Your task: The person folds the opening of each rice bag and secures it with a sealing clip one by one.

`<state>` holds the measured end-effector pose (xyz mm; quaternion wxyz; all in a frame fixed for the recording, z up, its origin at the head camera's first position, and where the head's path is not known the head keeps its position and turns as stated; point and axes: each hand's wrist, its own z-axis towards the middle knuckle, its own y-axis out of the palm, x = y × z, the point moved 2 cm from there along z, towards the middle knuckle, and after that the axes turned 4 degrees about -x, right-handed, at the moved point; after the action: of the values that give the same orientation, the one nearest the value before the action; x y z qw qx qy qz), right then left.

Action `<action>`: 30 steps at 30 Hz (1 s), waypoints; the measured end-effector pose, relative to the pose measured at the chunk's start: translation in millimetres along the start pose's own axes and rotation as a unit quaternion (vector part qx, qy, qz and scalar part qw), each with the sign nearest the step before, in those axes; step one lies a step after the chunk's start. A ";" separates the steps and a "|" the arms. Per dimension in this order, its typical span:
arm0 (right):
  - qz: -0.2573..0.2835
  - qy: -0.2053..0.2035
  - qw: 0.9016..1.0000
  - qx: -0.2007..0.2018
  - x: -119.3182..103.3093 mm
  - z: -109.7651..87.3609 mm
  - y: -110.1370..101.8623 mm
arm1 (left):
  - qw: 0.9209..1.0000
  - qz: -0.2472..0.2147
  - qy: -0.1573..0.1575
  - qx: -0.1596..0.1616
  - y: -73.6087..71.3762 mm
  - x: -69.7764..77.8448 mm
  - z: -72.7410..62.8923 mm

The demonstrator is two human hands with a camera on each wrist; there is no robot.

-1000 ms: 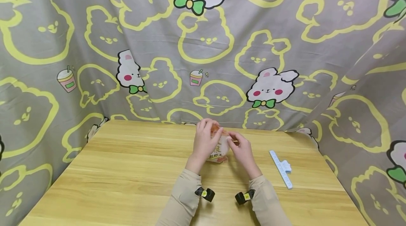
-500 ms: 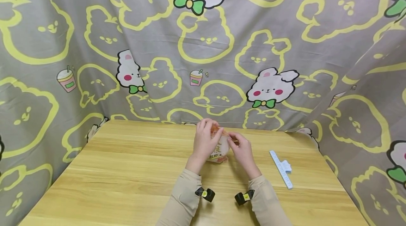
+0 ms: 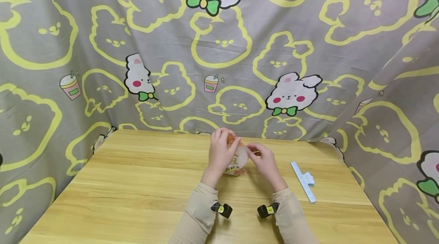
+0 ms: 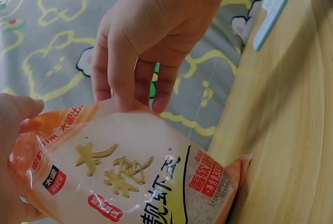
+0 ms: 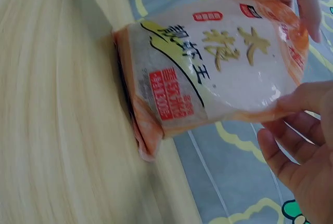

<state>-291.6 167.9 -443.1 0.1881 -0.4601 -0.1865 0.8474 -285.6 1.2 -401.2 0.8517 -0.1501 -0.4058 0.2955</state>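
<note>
A small plastic bag of rice (image 3: 236,162), white with orange edges and gold lettering, stands on its base between the two hands. My left hand (image 3: 219,156) grips its folded orange top at the left side. At the upper right edge, my right hand (image 3: 263,160) pinches the film between thumb and index finger, the other fingers loosely bent behind. Grains show through the lower part of the bag (image 4: 130,161) in the left wrist view. The right wrist view has the bag's (image 5: 208,63) printed front, its bottom edge at the tabletop.
A light blue bag clip (image 3: 303,181) with ruler-like marks lies on the wooden table (image 3: 137,183), right of my right hand. A grey curtain (image 3: 171,46) with cartoon prints hangs behind the table and along both sides. A black camera sits at each wrist.
My right hand and forearm have shifted slightly right, still pinching the bag's edge. My left hand keeps its place on the top. The head view has moved a little.
</note>
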 end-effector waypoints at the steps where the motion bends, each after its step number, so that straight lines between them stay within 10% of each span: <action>1: -0.003 0.000 1.000 -0.003 0.7 -0.1 -1.4 | 1.000 0.001 0.000 0.001 -0.1 0.1 -0.1; 30: -0.006 0.031 1.000 0.001 0.3 -0.1 -4.4 | 0.999 -0.005 -0.007 -0.041 -6.8 -2.9 2.3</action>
<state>-291.1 171.9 -441.2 0.1989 -0.4850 -0.1824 0.8319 -286.2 -5.9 -398.1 0.8435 -0.1808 -0.4240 0.2758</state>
